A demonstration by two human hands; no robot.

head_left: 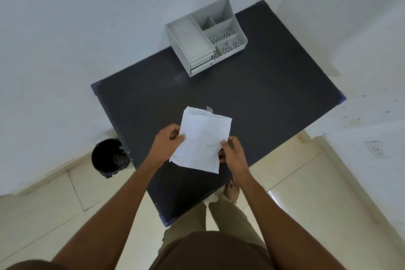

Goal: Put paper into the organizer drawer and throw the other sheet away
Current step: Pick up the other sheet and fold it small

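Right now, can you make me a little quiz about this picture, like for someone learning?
1. True or false: both hands, left hand and right hand, hold the white paper.
2. Where is the black bin? A) on the table B) on the floor beside the table
3. Fill in: the drawers of the grey organizer look ____.

Key: 1 true; 2 B; 3 closed.

Both arms outstretched, left hand [169, 141] and right hand [231, 151] pinched closed, thumbs uppermost.
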